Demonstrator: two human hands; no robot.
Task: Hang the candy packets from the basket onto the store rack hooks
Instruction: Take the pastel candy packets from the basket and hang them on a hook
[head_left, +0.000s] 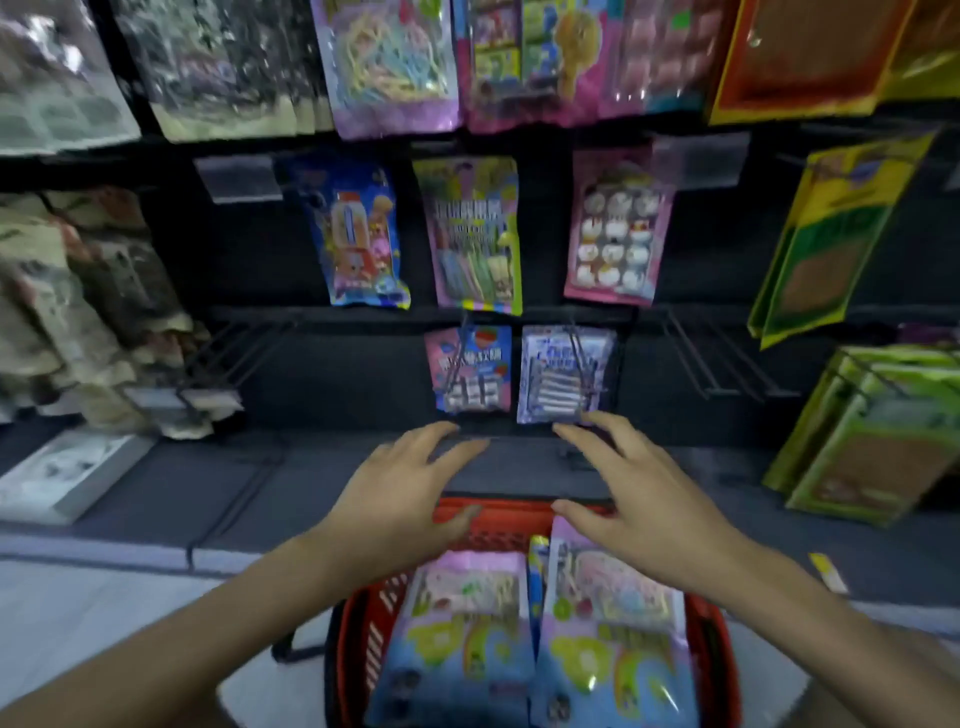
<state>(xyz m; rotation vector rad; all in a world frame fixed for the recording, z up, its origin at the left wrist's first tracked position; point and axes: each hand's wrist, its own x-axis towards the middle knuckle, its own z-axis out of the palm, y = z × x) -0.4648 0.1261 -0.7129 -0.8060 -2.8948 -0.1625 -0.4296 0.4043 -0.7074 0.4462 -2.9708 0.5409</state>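
A red plastic basket (358, 644) stands on the floor below me with two large pastel candy packets (462, 639) (613, 644) lying in it, a thin yellow-blue packet (538, 571) between them. My left hand (400, 488) and my right hand (628, 493) hover over the basket's far rim, fingers spread and holding nothing. Just beyond the fingertips, a pink-blue packet (470, 369) and a pale purple packet (563, 376) hang on the lowest rack hooks. Above them hang a blue packet (356, 234), a green-pink packet (475, 234) and a pink packet (618, 234).
Bare wire hooks (722, 358) stick out to the right of the purple packet, and more hooks (228, 358) to the left. Yellow-green packets (857, 431) fill the right side, beige packets (78, 312) the left. A dark base shelf (208, 483) runs under the rack.
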